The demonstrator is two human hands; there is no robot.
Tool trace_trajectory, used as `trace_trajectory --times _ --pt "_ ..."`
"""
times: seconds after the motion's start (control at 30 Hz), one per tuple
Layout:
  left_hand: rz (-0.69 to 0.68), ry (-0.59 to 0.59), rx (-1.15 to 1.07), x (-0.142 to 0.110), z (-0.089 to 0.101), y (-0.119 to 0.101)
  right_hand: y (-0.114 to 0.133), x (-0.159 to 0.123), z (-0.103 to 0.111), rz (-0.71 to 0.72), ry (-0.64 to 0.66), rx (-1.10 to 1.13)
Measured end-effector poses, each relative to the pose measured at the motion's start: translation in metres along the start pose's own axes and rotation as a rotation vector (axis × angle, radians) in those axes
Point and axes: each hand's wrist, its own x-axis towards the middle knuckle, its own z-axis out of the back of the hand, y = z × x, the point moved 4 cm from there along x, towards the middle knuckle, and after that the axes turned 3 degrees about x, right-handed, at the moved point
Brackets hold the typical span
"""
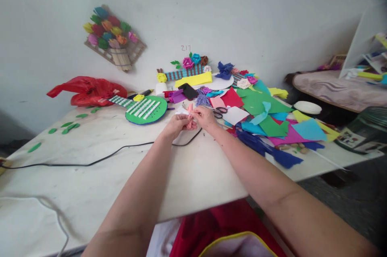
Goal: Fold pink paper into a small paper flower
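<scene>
Over the middle of the table, both hands meet at a small piece of pink crepe paper. My left hand pinches it from the left, fingers closed around its lower part. From the right, my right hand grips its edge between thumb and fingertips. Part of the pink paper is hidden behind the fingers, so its full shape cannot be made out. Just right of my right hand lie dark-handled scissors. A green paper guitar with white strips lies to the left of the hands.
Coloured paper sheets are heaped at the right, with a large jar beyond. A black phone and paper flowers are at the back. A black cable crosses the table. A red plastic bag and green leaf cutouts lie left.
</scene>
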Motion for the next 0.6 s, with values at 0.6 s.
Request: trace_trajectory --times 0.6 --pt "0.003 0.030 0.044 0.000 -0.002 0.003 -0.020 0.002 -0.007 -0.204 0.104 0.403"
